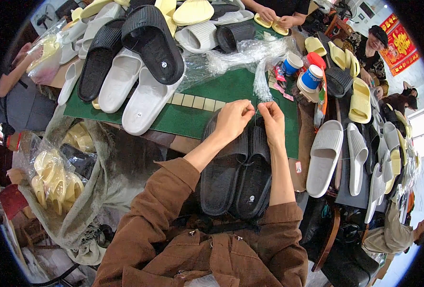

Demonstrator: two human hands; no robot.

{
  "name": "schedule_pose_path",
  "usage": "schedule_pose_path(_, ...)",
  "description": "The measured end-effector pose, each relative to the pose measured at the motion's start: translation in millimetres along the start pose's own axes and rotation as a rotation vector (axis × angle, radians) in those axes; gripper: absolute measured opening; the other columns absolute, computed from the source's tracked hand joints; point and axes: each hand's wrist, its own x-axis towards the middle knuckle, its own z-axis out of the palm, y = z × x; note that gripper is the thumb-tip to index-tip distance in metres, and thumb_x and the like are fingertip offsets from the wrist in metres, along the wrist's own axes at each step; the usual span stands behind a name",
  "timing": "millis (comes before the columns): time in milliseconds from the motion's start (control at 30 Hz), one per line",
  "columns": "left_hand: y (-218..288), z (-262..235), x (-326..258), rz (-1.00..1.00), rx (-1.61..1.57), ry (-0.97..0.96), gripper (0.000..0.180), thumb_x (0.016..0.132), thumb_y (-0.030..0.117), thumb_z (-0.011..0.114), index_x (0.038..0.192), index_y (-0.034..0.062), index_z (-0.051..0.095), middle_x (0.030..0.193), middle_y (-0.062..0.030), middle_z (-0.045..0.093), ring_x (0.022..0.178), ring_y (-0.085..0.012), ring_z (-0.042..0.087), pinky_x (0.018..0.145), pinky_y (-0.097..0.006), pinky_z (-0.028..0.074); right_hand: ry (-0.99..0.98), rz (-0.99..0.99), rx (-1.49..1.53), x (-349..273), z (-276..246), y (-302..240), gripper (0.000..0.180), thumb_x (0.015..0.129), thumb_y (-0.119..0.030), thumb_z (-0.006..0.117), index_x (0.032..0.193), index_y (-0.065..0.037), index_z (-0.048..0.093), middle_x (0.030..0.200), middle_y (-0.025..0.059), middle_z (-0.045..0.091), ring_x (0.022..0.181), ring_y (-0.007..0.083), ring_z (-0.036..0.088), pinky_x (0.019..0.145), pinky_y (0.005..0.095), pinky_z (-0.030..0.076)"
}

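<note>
A pair of black slide sandals lies side by side at the table's near edge, soles down, partly under my forearms. A thin loop shows between their straps. Above their far ends, my left hand and my right hand are close together, each with thumb and fingers pinched. Whatever they pinch is too fine to make out. Just beyond my fingers lies a bundle of thin clear plastic strands. Under it is a green mat with a row of small cream squares.
White slides and black slides are heaped at left. At right stand blue-and-white tubs, with grey slides nearer. A sack holds bagged yellow slides. Across the table, another person's hands hold yellow slides; other people sit at right.
</note>
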Motion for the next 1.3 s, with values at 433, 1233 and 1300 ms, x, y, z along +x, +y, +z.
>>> schedule_pose_path(433, -6.1, 6.7, -4.8, 0.092, 0.16, 0.147, 0.011, 0.081, 0.012, 0.065, 0.081, 0.0014, 0.06, 0.076, -0.0132, 0.063, 0.068, -0.03, 0.062, 0.059, -0.04, 0.046, -0.145, 0.05, -0.263, -0.7, 1.4, -5.6, 0.015, 0.089, -0.014, 0.058, 0.078, -0.005, 0.054, 0.072, -0.0044, 0.047, 0.069, 0.005, 0.038, 0.061, 0.0223, 0.031)
schedule_pose_path(1233, 7.2, 2.4, -6.2, 0.188, 0.251, 0.071, 0.008, 0.082, 0.014, 0.062, 0.083, 0.0063, 0.064, 0.077, -0.0106, 0.06, 0.072, -0.0333, 0.061, 0.061, -0.042, 0.047, -0.108, 0.118, -0.152, 4.8, -5.1, 8.8, 0.015, 0.088, -0.017, 0.06, 0.086, -0.003, 0.059, 0.074, -0.0019, 0.053, 0.067, 0.0063, 0.044, 0.06, 0.0226, 0.035)
schedule_pose_path(1300, 8.0, 3.1, -8.1, 0.244, 0.274, -0.061, 0.009, 0.082, 0.016, 0.062, 0.082, 0.0078, 0.064, 0.078, -0.0099, 0.06, 0.074, -0.0341, 0.061, 0.063, -0.043, 0.048, -0.061, 0.129, -0.098, 6.5, -2.4, 6.7, 0.017, 0.088, -0.018, 0.06, 0.087, -0.001, 0.06, 0.076, 0.0008, 0.056, 0.07, 0.0088, 0.048, 0.063, 0.0243, 0.039)
